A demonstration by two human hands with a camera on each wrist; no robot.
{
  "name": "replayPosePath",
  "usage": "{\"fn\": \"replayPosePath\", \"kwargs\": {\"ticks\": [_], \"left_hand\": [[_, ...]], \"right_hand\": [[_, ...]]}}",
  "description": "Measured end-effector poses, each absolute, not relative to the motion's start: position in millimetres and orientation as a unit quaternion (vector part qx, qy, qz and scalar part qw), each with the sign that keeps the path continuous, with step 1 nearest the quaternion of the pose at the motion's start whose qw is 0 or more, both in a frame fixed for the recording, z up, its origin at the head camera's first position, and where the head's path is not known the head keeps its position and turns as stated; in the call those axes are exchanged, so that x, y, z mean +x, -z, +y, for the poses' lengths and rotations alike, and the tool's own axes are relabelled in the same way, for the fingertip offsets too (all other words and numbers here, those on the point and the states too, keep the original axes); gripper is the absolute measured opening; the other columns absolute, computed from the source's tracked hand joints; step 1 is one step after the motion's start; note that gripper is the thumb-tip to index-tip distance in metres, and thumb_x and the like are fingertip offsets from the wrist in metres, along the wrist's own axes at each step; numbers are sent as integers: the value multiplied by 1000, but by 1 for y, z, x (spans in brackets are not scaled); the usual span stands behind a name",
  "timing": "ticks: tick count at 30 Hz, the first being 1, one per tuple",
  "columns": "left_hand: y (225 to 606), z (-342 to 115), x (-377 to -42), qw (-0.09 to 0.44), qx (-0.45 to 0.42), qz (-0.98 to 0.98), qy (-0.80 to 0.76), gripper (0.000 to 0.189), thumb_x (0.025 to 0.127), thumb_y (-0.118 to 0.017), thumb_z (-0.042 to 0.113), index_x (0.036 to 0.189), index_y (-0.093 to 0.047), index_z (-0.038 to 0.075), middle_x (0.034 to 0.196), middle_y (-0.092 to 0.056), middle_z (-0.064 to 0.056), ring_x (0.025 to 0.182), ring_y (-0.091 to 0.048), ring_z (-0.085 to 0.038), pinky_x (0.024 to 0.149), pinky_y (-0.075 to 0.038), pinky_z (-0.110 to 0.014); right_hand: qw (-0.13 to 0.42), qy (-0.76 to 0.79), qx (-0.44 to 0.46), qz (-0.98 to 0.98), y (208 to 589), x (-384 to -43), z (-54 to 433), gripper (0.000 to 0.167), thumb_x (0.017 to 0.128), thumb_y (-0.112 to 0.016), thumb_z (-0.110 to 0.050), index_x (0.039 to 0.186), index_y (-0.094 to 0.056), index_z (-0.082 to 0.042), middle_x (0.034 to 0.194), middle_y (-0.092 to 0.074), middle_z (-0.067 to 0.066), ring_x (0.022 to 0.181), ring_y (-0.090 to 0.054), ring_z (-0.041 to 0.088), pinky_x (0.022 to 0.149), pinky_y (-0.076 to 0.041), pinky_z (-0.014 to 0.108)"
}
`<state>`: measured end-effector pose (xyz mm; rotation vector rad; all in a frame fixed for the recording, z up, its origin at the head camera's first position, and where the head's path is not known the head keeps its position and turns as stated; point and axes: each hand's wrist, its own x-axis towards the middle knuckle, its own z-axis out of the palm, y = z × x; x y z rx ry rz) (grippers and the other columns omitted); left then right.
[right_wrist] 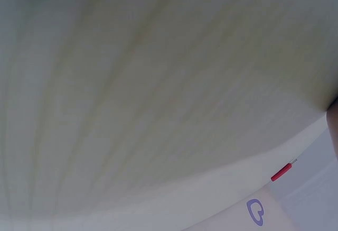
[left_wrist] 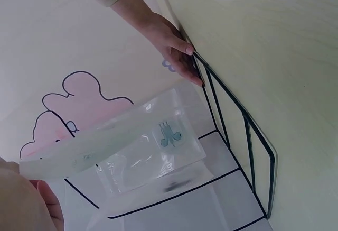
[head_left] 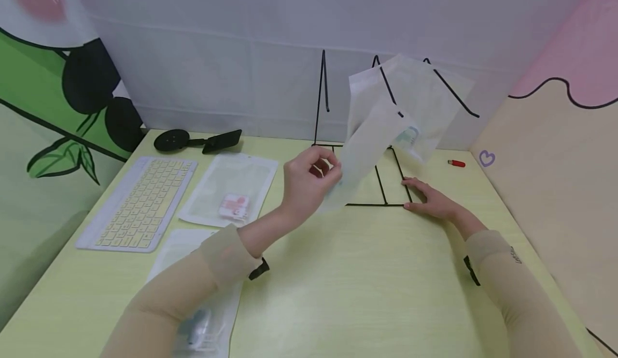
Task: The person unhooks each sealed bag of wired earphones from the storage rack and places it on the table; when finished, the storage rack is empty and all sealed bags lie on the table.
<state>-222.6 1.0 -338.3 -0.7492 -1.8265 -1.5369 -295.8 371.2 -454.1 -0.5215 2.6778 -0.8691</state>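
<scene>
A black wire rack point(head_left: 381, 204) with upright hooks stands at the back of the table. Clear-and-white plastic bags point(head_left: 425, 100) hang about its hooks; one holds a small teal item point(left_wrist: 169, 134) whose kind I cannot tell. My left hand point(head_left: 309, 183) pinches the lower end of a long, pale plastic strip or bag point(head_left: 369, 138) that reaches the middle hook's tip. Thumb and fingers spread, my right hand point(head_left: 432, 202) rests on the right side of the rack's base. In the right wrist view only a sliver of that hand shows at the right edge.
On the left lie a white keyboard point(head_left: 145, 205), a black spatula-like utensil point(head_left: 222, 141), a bag point(head_left: 260, 178) with a pink-and-white item, and another bag point(head_left: 227, 320) partly under my left arm. A small red stick point(head_left: 456, 163) with a metal end lies back right.
</scene>
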Motion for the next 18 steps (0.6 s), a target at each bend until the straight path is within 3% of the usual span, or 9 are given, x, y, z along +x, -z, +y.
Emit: {"fn": "replayPosePath", "kwargs": {"ticks": [18], "left_hand": [[322,-16,-205,284,-270,-686,613,7,80,-67,1,80,-64,7,73,-64,-3,59,-54,-13,52,-47,-23]], "right_hand": [[141,293,-182,928,454,-296,372,69,89,-64,-36,146,-30,-18,158,-11,12,144,-2,39,108,-5,67]]}}
